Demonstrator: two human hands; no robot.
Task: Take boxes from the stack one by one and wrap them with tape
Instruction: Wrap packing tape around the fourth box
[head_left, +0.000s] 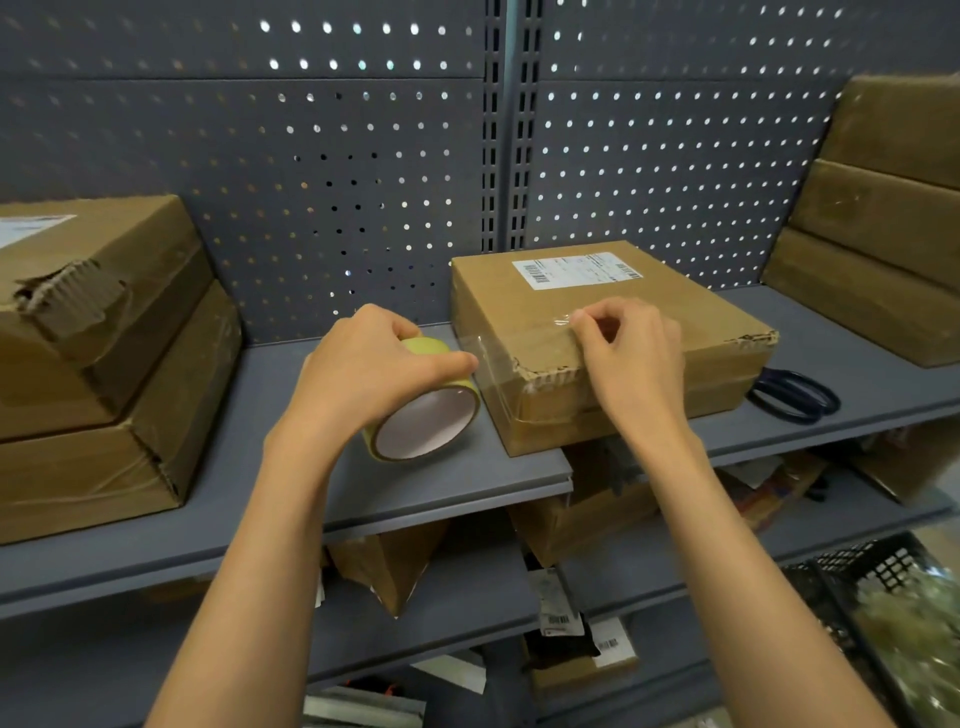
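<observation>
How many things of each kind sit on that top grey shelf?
Cardboard boxes: 6, namely 2 stacked at left, 1 in the middle, 3 stacked at right
Tape rolls: 1
Scissors: 1
Total: 8

1. We noted dark-handled scissors (795, 397) lying flat on the grey shelf (841, 332).
2. We recorded a perforated grey back panel (311, 156) behind it.
3. We saw a black mesh basket (878, 587) at lower right, below the shelf.
</observation>
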